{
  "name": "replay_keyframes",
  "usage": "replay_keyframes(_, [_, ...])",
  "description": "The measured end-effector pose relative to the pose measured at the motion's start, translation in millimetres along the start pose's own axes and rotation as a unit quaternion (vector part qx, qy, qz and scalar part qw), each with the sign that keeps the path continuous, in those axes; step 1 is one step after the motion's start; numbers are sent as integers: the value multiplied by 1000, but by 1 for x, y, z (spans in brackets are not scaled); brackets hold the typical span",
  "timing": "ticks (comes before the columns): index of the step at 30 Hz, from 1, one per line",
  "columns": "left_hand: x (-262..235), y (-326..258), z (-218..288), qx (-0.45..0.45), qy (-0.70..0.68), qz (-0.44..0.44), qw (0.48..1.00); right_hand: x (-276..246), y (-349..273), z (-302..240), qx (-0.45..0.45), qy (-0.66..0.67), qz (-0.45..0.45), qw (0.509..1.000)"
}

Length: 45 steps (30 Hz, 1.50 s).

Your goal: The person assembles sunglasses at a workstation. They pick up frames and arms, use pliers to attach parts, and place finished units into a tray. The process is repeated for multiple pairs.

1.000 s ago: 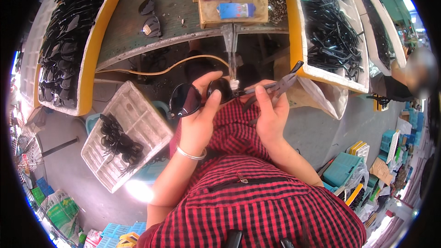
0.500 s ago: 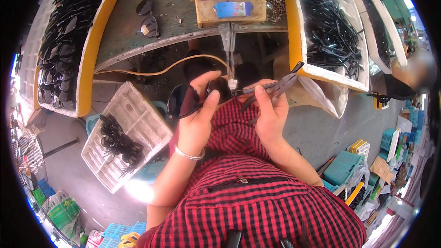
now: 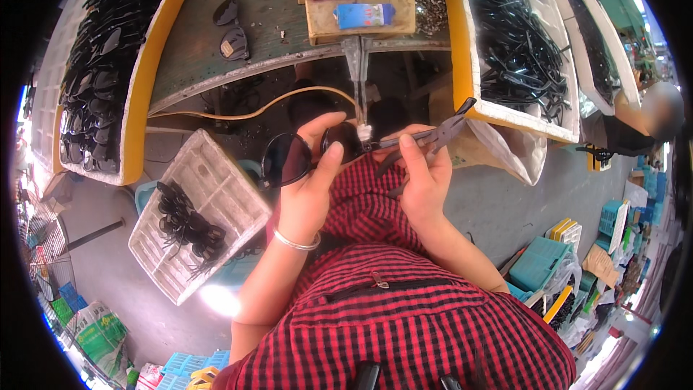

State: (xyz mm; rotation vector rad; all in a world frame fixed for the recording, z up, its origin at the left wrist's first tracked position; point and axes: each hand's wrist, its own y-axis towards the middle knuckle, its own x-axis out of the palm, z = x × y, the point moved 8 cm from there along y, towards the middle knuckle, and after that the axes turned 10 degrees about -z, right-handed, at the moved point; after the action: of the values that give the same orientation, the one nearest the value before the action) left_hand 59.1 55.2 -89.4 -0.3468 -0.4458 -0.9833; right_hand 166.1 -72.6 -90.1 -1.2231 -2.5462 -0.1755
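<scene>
My left hand (image 3: 309, 186) grips a pair of dark sunglasses (image 3: 289, 159) by the front, thumb across the lens edge. My right hand (image 3: 424, 180) pinches the temple arm (image 3: 433, 133) of the same sunglasses at its hinge. The hinge sits right under the tip of a fixed metal screwdriver tool (image 3: 359, 83) that hangs down from the workbench edge. Both hands are raised above my lap, over my red checked shirt.
A white foam tray (image 3: 216, 195) with several finished sunglasses lies at my left. Yellow-edged bins of dark lenses (image 3: 94, 79) and black temple arms (image 3: 512, 50) flank the green bench (image 3: 274, 36). A small wooden box (image 3: 361, 18) and two loose lenses sit on the bench.
</scene>
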Motion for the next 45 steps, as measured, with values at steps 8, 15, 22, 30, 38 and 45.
replay_keyframes(8, [0,0,-1,7,-4,-9,1000,-1,0,1,1,3,-8,1000])
replay_keyframes(15, [3,3,0,-7,10,-23,1000,-1,2,1,4,12,-4,1000])
replay_keyframes(22, [4,3,-5,-18,-56,-22,998,-4,2,6,25,43,7,999])
replay_keyframes(30, [4,-27,-21,-95,-238,-39,966,-3,-27,14,138,152,19,978])
replay_keyframes(38, [36,-58,24,-3,-196,-61,979,-2,-45,-37,120,163,-13,979])
replay_keyframes(45, [26,-53,93,135,-17,-15,991,-109,24,-120,19,120,140,983])
